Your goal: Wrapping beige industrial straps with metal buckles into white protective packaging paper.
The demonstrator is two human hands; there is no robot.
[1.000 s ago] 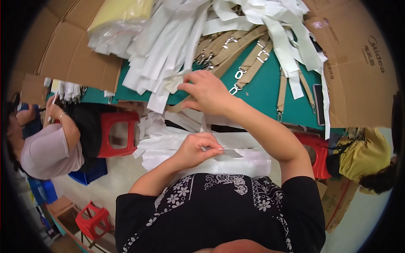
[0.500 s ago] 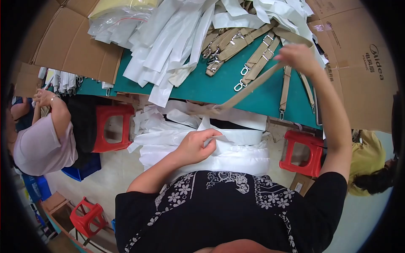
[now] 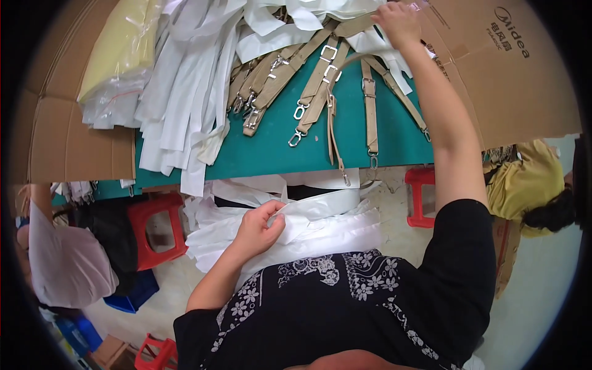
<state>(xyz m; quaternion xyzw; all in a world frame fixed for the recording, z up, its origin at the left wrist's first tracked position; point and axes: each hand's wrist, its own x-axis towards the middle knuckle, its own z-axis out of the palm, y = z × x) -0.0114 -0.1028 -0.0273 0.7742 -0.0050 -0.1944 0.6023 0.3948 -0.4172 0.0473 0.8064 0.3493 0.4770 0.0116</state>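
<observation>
My right hand (image 3: pixel 399 23) reaches to the far right of the table, closed on the upper part of a tan strap (image 3: pixel 356 26). Close to my body, my left hand (image 3: pixel 258 233) pinches a white strip (image 3: pixel 296 225) between thumb and fingers. Tan straps (image 3: pixel 322 77) with silver buckles and clips lie fanned across the green table. One thin strap (image 3: pixel 331 126) hangs with its clip (image 3: pixel 345 179) over the front edge. Heaped white strips (image 3: pixel 345 228) lie below the table edge, in front of me.
Long white strips (image 3: pixel 191 80) and a yellow plastic-wrapped bundle (image 3: pixel 123 49) cover the green table's (image 3: pixel 246 154) left. Cardboard boxes (image 3: pixel 505 80) flank it. Red stools (image 3: pixel 176 231) stand below. A person in pink (image 3: pixel 68 259) sits left, another in yellow (image 3: pixel 527 179) right.
My right hand has moved up and away, toward the table's far right. The tan strap stretched toward me earlier now lies back among the others. The whole view has shifted.
</observation>
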